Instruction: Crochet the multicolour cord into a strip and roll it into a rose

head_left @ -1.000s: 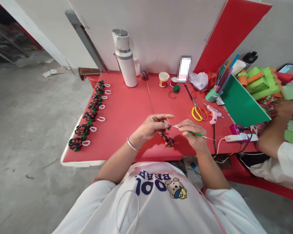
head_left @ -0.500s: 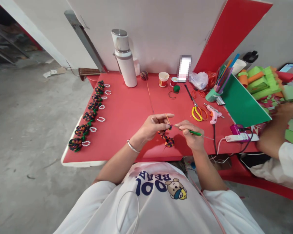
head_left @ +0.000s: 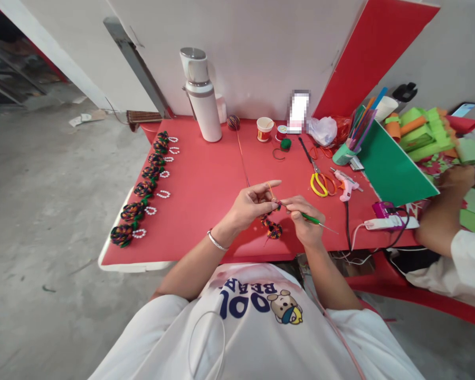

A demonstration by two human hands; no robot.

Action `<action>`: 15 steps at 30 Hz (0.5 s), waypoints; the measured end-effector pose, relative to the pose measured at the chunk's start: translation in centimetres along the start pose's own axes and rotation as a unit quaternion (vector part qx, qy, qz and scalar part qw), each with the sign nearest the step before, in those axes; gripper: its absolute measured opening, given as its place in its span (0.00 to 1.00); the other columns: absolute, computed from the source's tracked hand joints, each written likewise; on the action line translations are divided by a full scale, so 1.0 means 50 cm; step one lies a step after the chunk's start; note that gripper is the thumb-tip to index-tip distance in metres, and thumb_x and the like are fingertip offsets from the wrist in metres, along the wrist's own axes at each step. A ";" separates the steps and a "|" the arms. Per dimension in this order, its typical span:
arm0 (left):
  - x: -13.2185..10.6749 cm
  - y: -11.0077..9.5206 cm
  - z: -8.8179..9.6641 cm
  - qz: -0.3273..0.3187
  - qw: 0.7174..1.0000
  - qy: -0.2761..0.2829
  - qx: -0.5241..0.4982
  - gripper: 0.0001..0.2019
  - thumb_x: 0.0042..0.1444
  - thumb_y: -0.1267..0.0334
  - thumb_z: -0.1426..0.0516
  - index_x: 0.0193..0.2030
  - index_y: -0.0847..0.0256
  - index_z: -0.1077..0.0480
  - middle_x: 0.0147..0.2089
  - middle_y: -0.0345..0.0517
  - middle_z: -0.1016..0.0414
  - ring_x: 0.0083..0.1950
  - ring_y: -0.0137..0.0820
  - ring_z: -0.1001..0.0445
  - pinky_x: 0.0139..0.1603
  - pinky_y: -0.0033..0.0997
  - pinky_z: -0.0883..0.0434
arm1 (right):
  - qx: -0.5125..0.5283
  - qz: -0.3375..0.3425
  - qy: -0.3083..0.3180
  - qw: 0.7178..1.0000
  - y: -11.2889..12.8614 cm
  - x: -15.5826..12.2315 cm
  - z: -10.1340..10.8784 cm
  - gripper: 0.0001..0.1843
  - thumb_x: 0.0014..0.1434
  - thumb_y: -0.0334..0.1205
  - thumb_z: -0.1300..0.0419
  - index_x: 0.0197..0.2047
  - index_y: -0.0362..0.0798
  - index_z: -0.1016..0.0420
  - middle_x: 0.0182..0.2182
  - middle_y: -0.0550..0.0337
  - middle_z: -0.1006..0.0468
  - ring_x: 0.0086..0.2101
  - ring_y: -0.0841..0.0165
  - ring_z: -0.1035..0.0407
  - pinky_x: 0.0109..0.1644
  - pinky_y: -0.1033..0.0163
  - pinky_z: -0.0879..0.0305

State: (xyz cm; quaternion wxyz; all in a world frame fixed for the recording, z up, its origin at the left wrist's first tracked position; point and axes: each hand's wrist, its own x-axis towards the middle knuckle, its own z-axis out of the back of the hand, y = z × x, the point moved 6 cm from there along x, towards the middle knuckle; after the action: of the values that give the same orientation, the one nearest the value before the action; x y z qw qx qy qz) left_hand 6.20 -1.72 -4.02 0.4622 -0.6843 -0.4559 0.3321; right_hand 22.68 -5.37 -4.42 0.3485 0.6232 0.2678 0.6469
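My left hand pinches a strand of multicoloured yarn at the top of a small crocheted piece, its forefinger stretched out. The piece hangs just over the front of the red table. My right hand is closed on a green-handled crochet hook, whose tip meets the yarn between my two hands. The strand runs back across the table to a dark yarn ball by the wall.
Several finished yarn flowers with bead loops line the left table edge. A white flask, cups, yellow scissors, a pink glue gun and a power strip lie further back. Another person's arm works at right among green paper.
My right hand has moved left, closer to my left hand, bringing the hook tip into the yarn. The other person's hand at right has shifted a little.
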 end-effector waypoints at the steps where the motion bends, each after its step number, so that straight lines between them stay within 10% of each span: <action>1: 0.000 -0.001 0.000 -0.005 1.000 -0.003 -0.003 0.33 0.47 0.66 0.29 0.62 0.62 0.25 0.32 0.39 0.26 0.31 0.24 0.27 0.31 0.23 0.33 | 0.007 -0.004 -0.012 1.000 -0.005 -0.004 -0.004 0.09 0.66 0.51 0.37 0.42 0.59 0.17 0.41 0.58 0.13 0.41 0.61 0.20 0.47 0.49 0.23; 15: -0.007 0.012 -0.003 -0.109 0.984 -0.123 0.075 0.36 0.52 0.67 0.34 0.69 0.60 0.33 0.33 0.37 0.24 0.34 0.24 0.29 0.36 0.24 0.33 | -0.136 0.030 -0.109 0.984 0.006 -0.025 -0.050 0.08 0.67 0.43 0.39 0.46 0.58 0.17 0.42 0.56 0.16 0.45 0.62 0.22 0.51 0.52 0.22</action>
State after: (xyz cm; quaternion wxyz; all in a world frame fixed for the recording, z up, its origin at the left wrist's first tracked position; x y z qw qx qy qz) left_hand 6.40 -2.17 -4.55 0.4859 -0.5482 -0.5550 0.3942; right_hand 20.15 -6.29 -5.15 0.4374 0.6447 0.1193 0.6155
